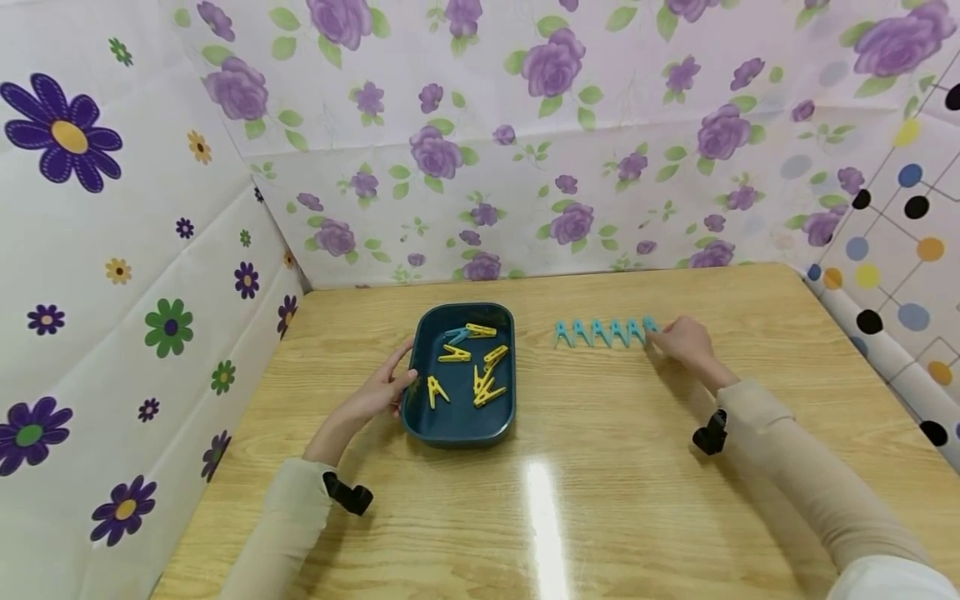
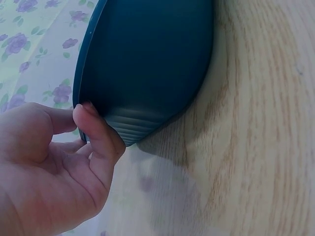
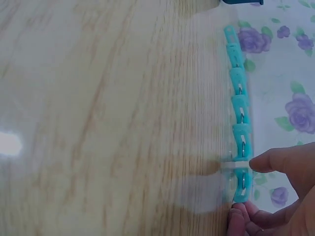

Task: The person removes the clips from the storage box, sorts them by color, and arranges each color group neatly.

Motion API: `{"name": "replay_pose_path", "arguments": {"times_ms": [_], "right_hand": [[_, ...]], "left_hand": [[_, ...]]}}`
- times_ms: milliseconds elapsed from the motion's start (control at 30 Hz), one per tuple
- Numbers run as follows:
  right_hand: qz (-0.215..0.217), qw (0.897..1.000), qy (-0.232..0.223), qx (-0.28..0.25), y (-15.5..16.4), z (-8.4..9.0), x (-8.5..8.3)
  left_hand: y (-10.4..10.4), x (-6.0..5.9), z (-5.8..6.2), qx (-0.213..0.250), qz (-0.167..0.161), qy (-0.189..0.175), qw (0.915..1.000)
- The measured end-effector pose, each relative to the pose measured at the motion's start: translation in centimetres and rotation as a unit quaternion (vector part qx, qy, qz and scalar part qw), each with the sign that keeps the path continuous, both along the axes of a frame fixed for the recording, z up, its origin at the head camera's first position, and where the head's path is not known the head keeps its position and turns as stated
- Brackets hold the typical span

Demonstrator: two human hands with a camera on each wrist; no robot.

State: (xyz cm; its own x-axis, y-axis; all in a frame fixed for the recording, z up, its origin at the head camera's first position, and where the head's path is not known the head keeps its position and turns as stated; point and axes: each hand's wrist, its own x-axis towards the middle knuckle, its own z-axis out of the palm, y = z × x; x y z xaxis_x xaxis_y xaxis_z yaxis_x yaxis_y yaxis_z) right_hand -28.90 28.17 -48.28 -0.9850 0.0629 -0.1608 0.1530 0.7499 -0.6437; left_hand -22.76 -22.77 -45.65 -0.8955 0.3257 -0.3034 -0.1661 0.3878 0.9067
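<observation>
My left hand (image 1: 378,392) grips the left rim of a dark teal plastic tub (image 1: 459,438), with thumb and fingers on either side of its wall in the left wrist view. Inside the tub lie several yellow clothespins (image 1: 454,354) and one blue clothespin (image 1: 456,336). To the tub's right, several blue clothespins (image 1: 597,333) stand in a straight row, legs toward me. At the row's right end my right hand (image 1: 686,343) pinches the last blue clothespin (image 3: 241,184), thumb at one side and fingertips at the other.
Everything stands on a wood-grain table (image 1: 615,500). A flowered cloth (image 1: 510,167) hangs along the back edge, with patterned sheets at the left and right sides. Black wrist cameras (image 1: 348,493) are strapped over both sleeves.
</observation>
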Motion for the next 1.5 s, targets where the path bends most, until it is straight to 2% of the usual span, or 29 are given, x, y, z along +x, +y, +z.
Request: {"name": "replay_pose_path", "arguments": {"times_ms": [600, 900, 1100, 1300, 1500], "right_hand": [[0.016, 1.000, 0.019, 0.006, 0.1, 0.5, -0.1], [0.005, 0.997, 0.076, 0.016, -1.0, 1.8, 0.0], [0.001, 0.993, 0.114, 0.016, -2.1, 1.9, -0.2], [-0.002, 0.992, 0.126, 0.014, -2.8, 1.8, -0.2], [0.007, 0.991, 0.135, 0.013, -3.1, 2.0, 0.0]], "left_hand": [[0.0, 0.1, 0.5, 0.000, -0.001, 0.011, 0.9999], [0.0, 0.0, 0.4, -0.001, -0.004, 0.015, 0.9999], [0.0, 0.0, 0.0, 0.000, -0.003, 0.005, 1.0000], [-0.2, -0.1, -0.4, 0.007, -0.008, 0.009, 0.9999], [-0.2, -0.1, -0.3, 0.005, -0.007, 0.012, 0.9999]]}}
